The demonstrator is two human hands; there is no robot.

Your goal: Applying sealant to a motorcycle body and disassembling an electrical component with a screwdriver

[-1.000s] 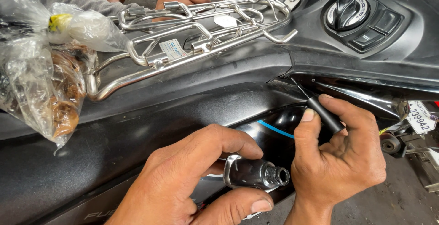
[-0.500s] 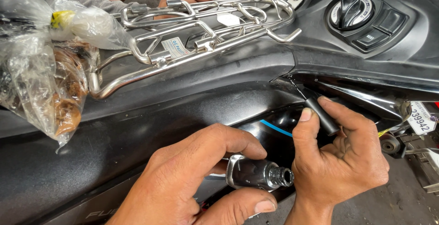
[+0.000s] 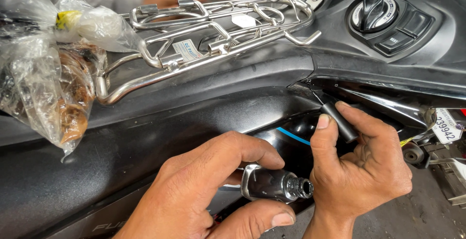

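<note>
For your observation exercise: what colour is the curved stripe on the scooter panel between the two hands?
Light blue stripe, clearest in the head view.

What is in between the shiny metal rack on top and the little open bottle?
In the head view, only the glossy black scooter body panel lies between the chrome wire rack and the small dark glass bottle in the left hand.

Beyond the left hand (image 3: 204, 190), a chrome wire rack (image 3: 213, 35) lies on the black scooter body (image 3: 145, 137). A clear plastic bag (image 3: 48, 79) hangs at the rack's left end. Beyond the right hand (image 3: 361, 171) sits the round black ignition switch (image 3: 374, 13).
</note>
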